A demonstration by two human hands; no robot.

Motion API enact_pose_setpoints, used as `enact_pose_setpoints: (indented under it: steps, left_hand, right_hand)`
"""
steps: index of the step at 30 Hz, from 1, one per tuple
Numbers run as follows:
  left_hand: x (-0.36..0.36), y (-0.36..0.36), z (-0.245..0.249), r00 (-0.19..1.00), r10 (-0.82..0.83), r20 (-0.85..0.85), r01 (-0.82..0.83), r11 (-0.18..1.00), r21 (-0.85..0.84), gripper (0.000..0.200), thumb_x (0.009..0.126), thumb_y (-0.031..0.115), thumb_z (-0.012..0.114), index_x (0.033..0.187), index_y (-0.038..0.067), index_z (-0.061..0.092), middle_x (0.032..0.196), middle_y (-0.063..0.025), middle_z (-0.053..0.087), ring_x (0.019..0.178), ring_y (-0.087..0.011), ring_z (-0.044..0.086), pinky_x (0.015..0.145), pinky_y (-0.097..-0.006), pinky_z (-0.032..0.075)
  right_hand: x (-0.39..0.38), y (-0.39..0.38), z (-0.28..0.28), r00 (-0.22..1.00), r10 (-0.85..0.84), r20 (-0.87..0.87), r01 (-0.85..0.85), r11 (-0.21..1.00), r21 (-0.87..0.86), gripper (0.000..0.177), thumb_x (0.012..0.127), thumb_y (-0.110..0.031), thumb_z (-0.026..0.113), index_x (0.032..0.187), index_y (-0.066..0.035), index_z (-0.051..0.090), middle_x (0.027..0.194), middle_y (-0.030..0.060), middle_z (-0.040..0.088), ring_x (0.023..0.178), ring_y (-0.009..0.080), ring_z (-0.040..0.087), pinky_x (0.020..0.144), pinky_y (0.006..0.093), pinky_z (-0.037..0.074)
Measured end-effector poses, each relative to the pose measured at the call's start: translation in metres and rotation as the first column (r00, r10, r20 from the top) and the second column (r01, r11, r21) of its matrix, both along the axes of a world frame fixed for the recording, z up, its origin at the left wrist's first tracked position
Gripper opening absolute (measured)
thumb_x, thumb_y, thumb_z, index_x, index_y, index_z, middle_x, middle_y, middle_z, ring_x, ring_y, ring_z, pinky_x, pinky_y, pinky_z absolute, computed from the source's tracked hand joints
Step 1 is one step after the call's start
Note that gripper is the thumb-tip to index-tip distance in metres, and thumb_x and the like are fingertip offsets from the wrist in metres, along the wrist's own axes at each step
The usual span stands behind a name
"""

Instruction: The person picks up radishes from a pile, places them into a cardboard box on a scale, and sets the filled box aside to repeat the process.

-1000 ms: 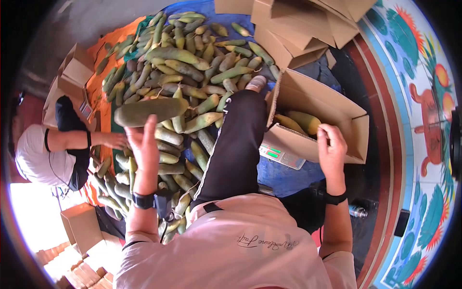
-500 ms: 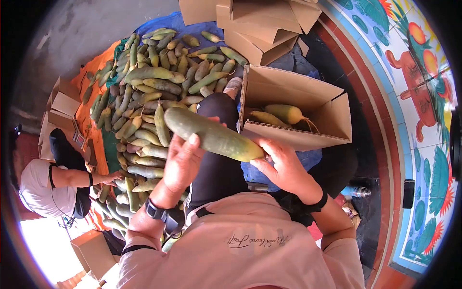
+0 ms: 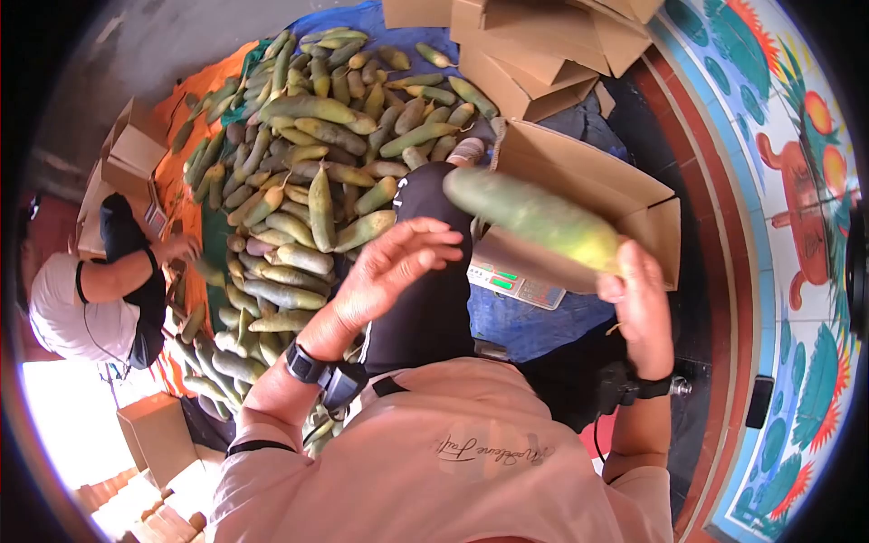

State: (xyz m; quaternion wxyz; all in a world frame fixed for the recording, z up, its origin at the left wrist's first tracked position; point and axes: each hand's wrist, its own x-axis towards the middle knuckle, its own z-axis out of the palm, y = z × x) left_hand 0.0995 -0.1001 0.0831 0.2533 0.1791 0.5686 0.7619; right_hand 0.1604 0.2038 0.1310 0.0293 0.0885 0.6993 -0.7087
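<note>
My right hand (image 3: 643,303) grips a large green radish (image 3: 534,217) by its pale yellowish end. The radish is slightly blurred and slants over the front of an open cardboard box (image 3: 552,158), covering part of its opening. My left hand (image 3: 396,270) is apart from the radish, its fingers stretched out above my dark trouser leg, with nothing in it. Under the front of the box a digital scale (image 3: 519,288) with lit green displays shows. What lies inside the box is mostly hidden behind the radish.
A big heap of green radishes (image 3: 299,217) covers the blue and orange sheets on the left. Another person (image 3: 90,299) sits at the far left, one hand by the heap. Several cardboard boxes (image 3: 543,45) stand at the back. A painted tile wall (image 3: 797,217) curves along the right.
My left hand has let go of the radish. My right hand has carried it rightward, in front of the box. The scale's displays have come into sight. The other person's hand has drawn back.
</note>
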Motion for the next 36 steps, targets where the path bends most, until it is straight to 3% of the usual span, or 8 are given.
enact_pose_setpoints:
  steps: [5, 12, 18, 21, 25, 27, 30, 36]
  left_hand:
    - [-0.014, -0.048, -0.041, 0.893, 0.435, -0.114, -0.449, 0.859, -0.246, 0.020, 0.095, 0.015, 0.049, 0.104, 0.000, 0.057, 0.100, -0.0082, 0.064, 0.093, -0.0169, 0.062, 0.085, -0.0292, 0.047]
    - [0.012, -0.122, -0.149, 0.848, 0.530, 0.027, -0.429, 0.714, -0.553, 0.020, 0.090, 0.017, 0.055, 0.098, -0.001, 0.059, 0.086, -0.0051, 0.064, 0.077, -0.0132, 0.062, 0.072, -0.0265, 0.048]
    - [0.050, -0.162, -0.232, 0.916, 0.400, 0.028, -0.186, 0.487, -0.854, 0.022, 0.083, 0.021, 0.056, 0.088, 0.001, 0.063, 0.083, -0.0134, 0.065, 0.076, -0.0202, 0.064, 0.071, -0.0315, 0.049]
    - [0.069, -0.176, -0.276, 0.961, 0.257, -0.100, -0.207, 0.436, -0.876, 0.022, 0.085, 0.020, 0.053, 0.093, 0.003, 0.064, 0.082, -0.0070, 0.064, 0.072, -0.0198, 0.062, 0.069, -0.0316, 0.048]
    - [0.073, -0.172, -0.262, 0.984, 0.151, -0.099, -0.137, 0.271, -0.953, 0.022, 0.085, 0.020, 0.050, 0.092, 0.004, 0.065, 0.089, -0.0097, 0.065, 0.081, -0.0263, 0.062, 0.075, -0.0348, 0.049]
    - [0.079, -0.187, -0.303, 0.945, -0.257, -0.202, -0.180, 0.104, -0.978, 0.022, 0.085, 0.020, 0.049, 0.090, 0.005, 0.064, 0.095, -0.0114, 0.064, 0.091, -0.0289, 0.060, 0.079, -0.0370, 0.049]
    - [0.081, -0.188, -0.324, 0.911, -0.381, -0.156, -0.169, 0.000, -0.986, 0.020, 0.083, 0.018, 0.050, 0.089, 0.005, 0.064, 0.098, -0.0114, 0.063, 0.095, -0.0271, 0.060, 0.080, -0.0368, 0.049]
    - [0.075, -0.177, -0.319, 0.833, -0.501, -0.236, -0.243, 0.053, -0.969, 0.018, 0.074, 0.005, 0.051, 0.084, 0.000, 0.065, 0.085, -0.0111, 0.066, 0.081, -0.0293, 0.065, 0.066, -0.0357, 0.055]
  right_hand:
    - [-0.011, 0.036, -0.001, 0.972, -0.227, -0.057, 0.234, 0.942, 0.243, 0.031, 0.095, -0.038, 0.050, 0.087, -0.008, 0.056, 0.057, -0.0074, 0.033, 0.049, 0.0020, 0.030, 0.043, 0.0202, 0.022]
    - [-0.047, 0.083, -0.054, 0.923, -0.323, 0.207, 0.184, 0.847, 0.499, 0.033, 0.093, -0.039, 0.052, 0.090, -0.007, 0.058, 0.056, -0.0085, 0.031, 0.044, 0.0015, 0.026, 0.039, 0.0211, 0.019]
    - [-0.067, 0.077, -0.077, 0.940, -0.249, 0.232, 0.067, 0.803, 0.592, 0.032, 0.094, -0.037, 0.050, 0.093, -0.006, 0.060, 0.057, -0.0073, 0.034, 0.045, 0.0025, 0.028, 0.039, 0.0217, 0.021]
    - [-0.074, 0.079, -0.081, 0.946, -0.215, 0.242, 0.047, 0.831, 0.554, 0.031, 0.095, -0.032, 0.050, 0.100, -0.004, 0.061, 0.058, -0.0061, 0.039, 0.047, 0.0030, 0.032, 0.041, 0.0209, 0.024]
    - [-0.073, 0.083, -0.083, 0.966, -0.209, 0.152, 0.087, 0.817, 0.571, 0.029, 0.095, -0.026, 0.049, 0.108, -0.002, 0.059, 0.063, -0.0036, 0.047, 0.052, 0.0040, 0.038, 0.045, 0.0197, 0.030]
    - [-0.072, 0.085, -0.082, 0.960, -0.240, 0.147, 0.141, 0.863, 0.486, 0.028, 0.096, -0.021, 0.047, 0.112, -0.001, 0.058, 0.065, -0.0017, 0.049, 0.055, 0.0047, 0.041, 0.049, 0.0192, 0.034]
    - [-0.075, 0.078, -0.078, 0.945, -0.305, 0.115, 0.242, 0.892, 0.381, 0.028, 0.097, -0.019, 0.045, 0.114, -0.001, 0.058, 0.067, -0.0001, 0.052, 0.056, 0.0056, 0.043, 0.051, 0.0193, 0.036]
    - [-0.080, 0.065, -0.078, 0.957, -0.286, 0.052, 0.263, 0.928, 0.264, 0.030, 0.098, -0.020, 0.044, 0.120, -0.003, 0.056, 0.074, 0.0025, 0.059, 0.060, 0.0070, 0.048, 0.057, 0.0197, 0.040]
